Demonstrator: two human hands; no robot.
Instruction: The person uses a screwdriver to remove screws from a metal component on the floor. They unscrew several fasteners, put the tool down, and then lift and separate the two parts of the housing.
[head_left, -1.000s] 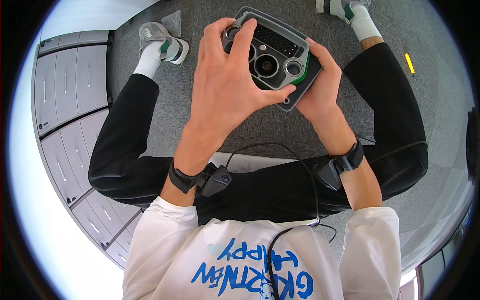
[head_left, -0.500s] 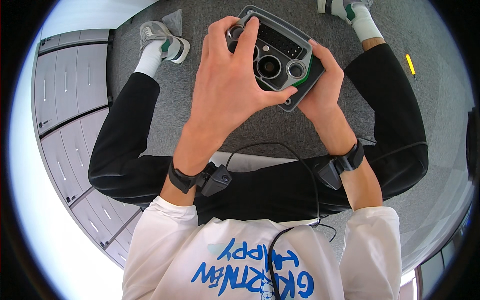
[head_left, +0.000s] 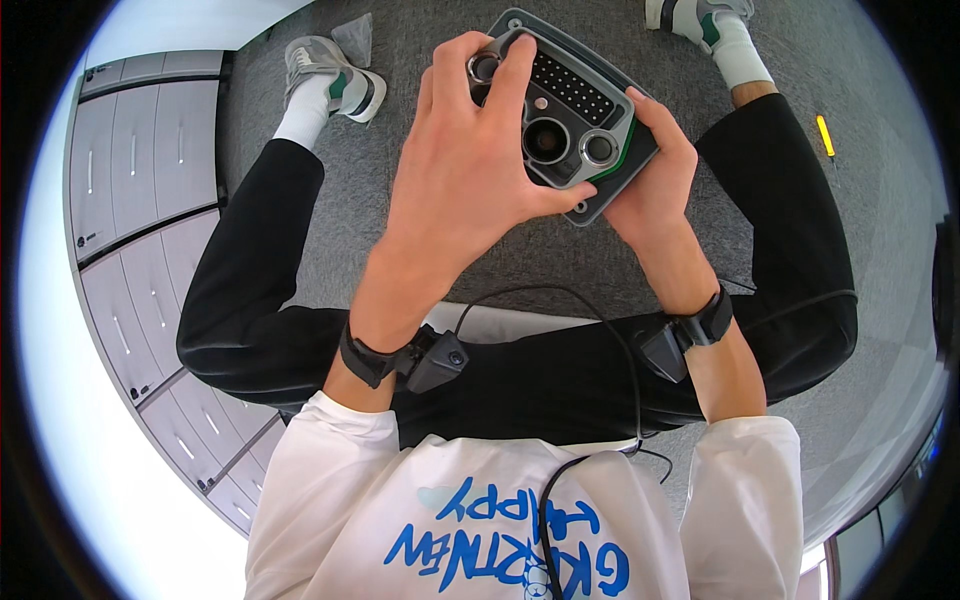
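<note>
Both hands hold a grey, angular device casing (head_left: pixel 622 118) up over the carpet, between my legs. Its upper face carries a black panel (head_left: pixel 575 88) with rows of small light dots, a large dark round opening (head_left: pixel 546 141) and smaller metal-rimmed round openings. A green strip runs along the right edge, above a darker grey base. My left hand (head_left: pixel 465 150) spans the upper face, fingertips on the far left corner and thumb by the near edge. My right hand (head_left: pixel 655 170) is wrapped round the right side; part of its fingers is hidden underneath.
On the grey carpet at the right lies a yellow-handled screwdriver-like tool (head_left: pixel 825 136). Grey drawer cabinets (head_left: pixel 135 170) line the left side. A clear plastic bag (head_left: pixel 353 42) lies beside my left shoe (head_left: pixel 320 72). A black cable (head_left: pixel 540 288) loops across my lap.
The casing and both hands appear slightly further right, though the whole view has shifted a little that way too. The dotted panel looks slightly more tilted toward me. Both hands keep their grip.
</note>
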